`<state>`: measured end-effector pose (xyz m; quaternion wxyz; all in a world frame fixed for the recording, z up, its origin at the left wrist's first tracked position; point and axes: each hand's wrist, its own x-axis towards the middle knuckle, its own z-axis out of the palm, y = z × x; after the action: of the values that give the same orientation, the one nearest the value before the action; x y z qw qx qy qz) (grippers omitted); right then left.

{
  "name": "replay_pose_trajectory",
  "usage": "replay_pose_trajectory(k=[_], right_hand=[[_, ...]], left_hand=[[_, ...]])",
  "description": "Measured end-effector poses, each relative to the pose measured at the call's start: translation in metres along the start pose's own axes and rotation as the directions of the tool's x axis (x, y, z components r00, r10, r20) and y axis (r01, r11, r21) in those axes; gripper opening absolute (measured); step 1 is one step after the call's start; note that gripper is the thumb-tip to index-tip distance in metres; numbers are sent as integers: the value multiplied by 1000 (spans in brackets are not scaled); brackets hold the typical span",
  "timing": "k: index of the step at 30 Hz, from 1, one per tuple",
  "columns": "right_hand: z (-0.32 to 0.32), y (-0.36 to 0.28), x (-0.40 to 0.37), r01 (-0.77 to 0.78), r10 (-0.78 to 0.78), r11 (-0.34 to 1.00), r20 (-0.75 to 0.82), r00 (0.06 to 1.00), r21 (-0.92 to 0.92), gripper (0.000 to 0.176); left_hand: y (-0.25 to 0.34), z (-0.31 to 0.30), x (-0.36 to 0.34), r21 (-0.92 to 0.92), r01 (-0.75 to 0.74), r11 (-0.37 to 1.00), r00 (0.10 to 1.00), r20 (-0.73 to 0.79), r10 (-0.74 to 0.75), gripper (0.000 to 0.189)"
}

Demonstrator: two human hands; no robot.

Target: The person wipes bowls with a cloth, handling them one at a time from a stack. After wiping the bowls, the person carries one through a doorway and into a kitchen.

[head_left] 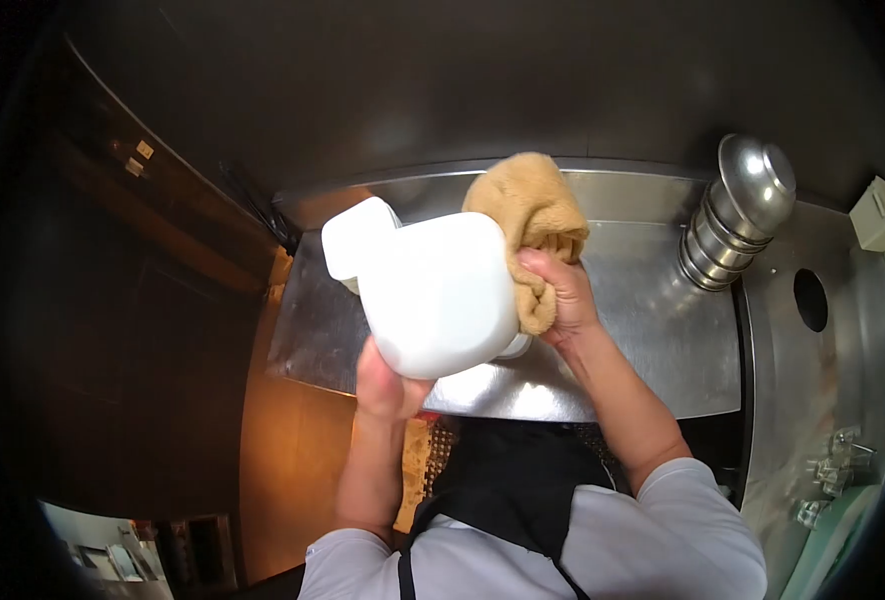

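Cloth (533, 205) clutched in right hand (561, 300) against white jug (438, 295), left hand (388, 385) gripping its base, over steel counter (643, 330).

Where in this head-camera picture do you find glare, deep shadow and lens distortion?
Head view: glare on the steel counter below the white container; the left side lies in deep shadow; the fisheye lens bends the counter's edges and blackens the corners; the tan cloth looks sharp.
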<state>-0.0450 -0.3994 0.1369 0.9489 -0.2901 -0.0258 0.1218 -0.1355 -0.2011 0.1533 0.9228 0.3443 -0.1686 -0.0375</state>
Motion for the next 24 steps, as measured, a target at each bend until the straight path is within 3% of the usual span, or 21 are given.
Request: replay_pose_trajectory(k=[3, 4, 6, 7, 8, 10, 11, 13, 15, 17, 18, 19, 20, 21, 24], right_hand=[[16, 2, 9, 168, -171, 975, -7, 985, -143, 43], [13, 10, 11, 307, -312, 905, 30, 950, -296, 44], [-1, 35, 8, 527, -538, 642, 163, 827, -557, 44], [-1, 56, 0, 583, -614, 623, 137, 777, -521, 52], [-8, 69, -8, 687, -694, 337, 324, 643, -644, 65], [4, 71, -36, 701, -592, -243, 675, 441, -670, 74], [-5, 77, -32, 691, -612, -230, 654, 445, -685, 73], [-30, 86, -15, 673, -656, -204, 610, 446, -711, 70], [-45, 71, 6, 510, -561, -46, 444, 698, -859, 64], [-39, 73, 1, 534, -590, 148, 359, 723, -832, 64], [-19, 77, -17, 637, -665, 396, 272, 696, -661, 65], [-27, 85, -20, 754, -695, 93, 500, 517, -651, 70], [-4, 68, -33, 773, -613, -173, 681, 401, -610, 65], [-1, 62, -32, 765, -587, -159, 683, 435, -623, 70], [18, 26, -10, 752, -543, -3, 633, 552, -659, 79]], left_hand=[[7, -32, 3, 113, 24, 993, 999, 21, -27, 59], [3, -27, 7, 110, -41, 993, 999, -31, 45, 58], [-17, -12, 16, 108, -172, 979, 972, -144, 187, 57], [-23, -8, 21, 69, -231, 970, 947, -212, 241, 53], [-29, -16, 22, 65, -227, 972, 932, -277, 236, 52], [-44, -37, 15, 50, -216, 975, 885, -412, 217, 51], [-47, -39, 8, -7, -195, 981, 883, -436, 173, 51], [-51, -11, 10, 33, -259, 965, 904, -343, 255, 51], [-51, -1, 3, 23, -272, 962, 927, -262, 268, 51], [-54, 0, 4, 91, -320, 943, 907, -260, 332, 50], [-56, 0, 9, 120, -352, 928, 894, -250, 371, 50], [-57, -17, 5, 156, -296, 942, 902, -279, 330, 50], [-58, -34, -1, 191, -237, 952, 905, -312, 288, 51], [-53, -28, -2, 122, -252, 960, 911, -304, 278, 48], [-38, -16, -12, 256, -161, 953, 968, -146, 203, 44]])
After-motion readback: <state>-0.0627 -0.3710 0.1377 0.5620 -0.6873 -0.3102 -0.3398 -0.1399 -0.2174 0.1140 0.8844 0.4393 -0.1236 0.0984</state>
